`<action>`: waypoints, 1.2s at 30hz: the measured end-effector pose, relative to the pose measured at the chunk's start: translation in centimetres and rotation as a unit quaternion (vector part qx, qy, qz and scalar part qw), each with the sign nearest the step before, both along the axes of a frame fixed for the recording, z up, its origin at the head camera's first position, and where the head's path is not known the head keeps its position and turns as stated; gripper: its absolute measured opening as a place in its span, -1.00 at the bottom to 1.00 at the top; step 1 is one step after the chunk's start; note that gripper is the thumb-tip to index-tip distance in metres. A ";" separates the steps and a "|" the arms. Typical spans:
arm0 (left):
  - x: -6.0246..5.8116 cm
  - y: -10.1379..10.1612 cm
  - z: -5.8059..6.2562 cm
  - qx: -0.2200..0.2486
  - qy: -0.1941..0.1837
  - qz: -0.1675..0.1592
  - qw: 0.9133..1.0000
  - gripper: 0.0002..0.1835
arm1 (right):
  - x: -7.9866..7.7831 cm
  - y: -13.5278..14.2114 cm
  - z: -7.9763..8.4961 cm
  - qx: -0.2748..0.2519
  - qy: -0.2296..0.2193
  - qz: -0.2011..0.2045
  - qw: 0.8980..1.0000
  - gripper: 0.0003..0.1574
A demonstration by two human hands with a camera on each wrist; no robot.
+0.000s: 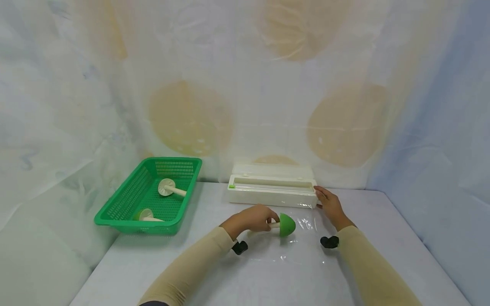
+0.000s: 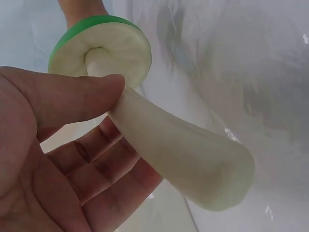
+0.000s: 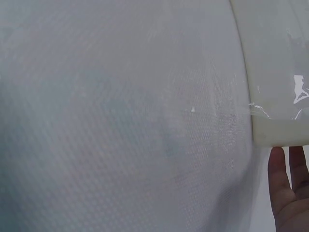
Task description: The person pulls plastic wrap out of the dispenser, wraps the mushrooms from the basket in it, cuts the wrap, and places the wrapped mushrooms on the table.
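Observation:
My left hand [image 1: 255,217] pinches a model mushroom [image 1: 287,225] by its pale stem, over the clear plastic film on the table. The left wrist view shows the thumb on top of the thick off-white stem [image 2: 183,150], with the green-rimmed cap [image 2: 125,53] beyond it. At the right end of a long white cling film dispenser [image 1: 272,197], my right hand [image 1: 332,208] touches the end. In the right wrist view, straight fingertips [image 3: 277,157] meet the edge of the dispenser [image 3: 280,133]. Clear film [image 1: 283,257] stretches from the dispenser toward me.
At the left stands a green plastic basket [image 1: 100,219] holding two more mushrooms, one [image 1: 167,187] near the back and one [image 1: 145,214] near the front. The dispenser's lid [image 1: 273,171] is raised against the patterned curtain [image 1: 268,106]. Curtains also enclose both sides.

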State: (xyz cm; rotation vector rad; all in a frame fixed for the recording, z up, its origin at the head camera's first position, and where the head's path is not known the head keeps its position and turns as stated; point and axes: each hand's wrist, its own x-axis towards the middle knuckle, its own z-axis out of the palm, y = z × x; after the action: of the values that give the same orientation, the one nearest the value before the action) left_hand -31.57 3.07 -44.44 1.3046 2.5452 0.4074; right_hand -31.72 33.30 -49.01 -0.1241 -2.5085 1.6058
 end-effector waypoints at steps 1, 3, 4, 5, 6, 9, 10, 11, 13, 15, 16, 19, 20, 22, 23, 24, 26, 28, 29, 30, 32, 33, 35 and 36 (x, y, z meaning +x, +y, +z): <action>0.0 0.2 0.0 0.000 0.002 -0.003 1.000 -0.62 | 0.0 0.0 0.0 -0.001 0.001 -0.001 1.000 -0.29; 0.1 0.4 -0.1 0.002 0.002 -0.005 1.000 -0.62 | -0.1 -0.1 0.0 -0.006 0.002 0.000 1.000 -0.28; 0.2 0.5 -0.2 0.002 0.003 -0.004 1.000 -0.62 | -0.1 -0.1 0.0 -0.006 0.002 0.001 1.000 -0.28; 0.3 0.5 -0.2 0.002 0.001 -0.003 1.000 -0.62 | -0.1 -0.2 0.0 -0.009 0.002 0.003 1.000 -0.28; 0.4 0.5 -0.2 0.002 -0.001 -0.002 1.000 -0.62 | -0.1 -0.3 0.0 -0.010 0.001 0.004 1.000 -0.28; 0.5 0.4 -0.4 0.002 -0.011 0.006 1.000 -0.63 | -0.1 -0.5 -0.1 -0.011 -0.003 0.006 1.000 -0.29; 0.6 0.3 -0.4 0.003 -0.014 0.006 1.000 -0.63 | -0.1 -0.5 -0.1 -0.010 -0.004 0.005 1.000 -0.30; 0.6 0.2 -0.5 0.005 -0.016 0.005 1.000 -0.63 | -0.1 -0.5 -0.1 -0.010 -0.006 0.004 1.000 -0.31; 0.6 0.2 -0.6 0.008 -0.016 0.001 1.000 -0.63 | -0.1 -0.5 -0.1 -0.007 -0.008 0.001 1.000 -0.31; 0.6 0.1 -0.7 0.010 -0.020 -0.004 1.000 -0.63 | -0.1 -0.5 0.0 -0.006 -0.008 0.001 1.000 -0.32; 0.6 0.2 -0.9 0.011 -0.020 -0.006 1.000 -0.62 | 0.0 -0.5 0.0 -0.007 -0.008 0.000 1.000 -0.32; 0.6 0.2 -1.4 0.007 -0.024 -0.006 1.000 -0.61 | 0.0 -0.5 0.0 -0.009 -0.006 0.001 1.000 -0.31; 0.6 0.2 -1.6 0.004 -0.024 -0.004 1.000 -0.60 | 0.0 -0.5 0.0 -0.009 -0.008 0.001 1.000 -0.31; 0.6 0.2 -1.8 0.003 -0.024 0.000 1.000 -0.58 | -0.1 -0.4 -0.1 -0.008 -0.013 0.000 1.000 -0.30; 0.6 0.2 -1.9 0.003 -0.026 0.002 1.000 -0.58 | -0.1 -0.4 -0.1 -0.007 -0.016 -0.001 1.000 -0.30; 0.6 0.2 -2.0 0.004 -0.028 0.003 1.000 -0.57 | -0.1 -0.4 -0.1 -0.006 -0.018 0.000 1.000 -0.29; 0.6 0.3 -2.1 0.008 -0.031 0.002 0.999 -0.57 | -0.1 -0.4 0.0 -0.006 -0.022 -0.001 1.000 -0.30; 0.6 0.3 -2.1 0.011 -0.032 0.000 0.999 -0.58 | 0.0 -0.4 0.1 -0.007 -0.022 -0.001 1.000 -0.30; 0.6 0.4 -2.2 0.012 -0.031 0.000 0.999 -0.58 | 0.0 -0.4 0.2 -0.005 -0.023 0.000 1.000 -0.30; 0.6 0.4 -2.2 0.012 -0.030 -0.001 0.999 -0.60 | 0.0 -0.4 0.2 -0.005 -0.024 0.001 1.000 -0.29; 0.6 0.3 -2.1 0.012 -0.024 -0.002 1.000 -0.61 | 0.0 -0.4 0.3 -0.004 -0.027 0.000 1.000 -0.29; 0.6 0.3 -2.1 0.011 -0.021 -0.003 1.000 -0.61 | 0.1 -0.4 0.3 -0.005 -0.029 -0.001 1.000 -0.28; 0.5 0.3 -2.0 0.010 -0.016 -0.006 1.000 -0.62 | 0.1 -0.3 0.3 -0.008 -0.031 -0.004 0.999 -0.29; 0.5 0.2 -1.9 0.010 -0.015 -0.009 1.000 -0.62 | 0.1 -0.3 0.3 -0.009 -0.031 -0.006 0.999 -0.30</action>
State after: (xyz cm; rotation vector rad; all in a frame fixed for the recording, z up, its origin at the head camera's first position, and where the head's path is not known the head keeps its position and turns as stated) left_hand -31.04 3.30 -46.36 1.3186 2.5090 0.4457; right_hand -31.66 33.05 -48.69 -0.1923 -2.5346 1.6451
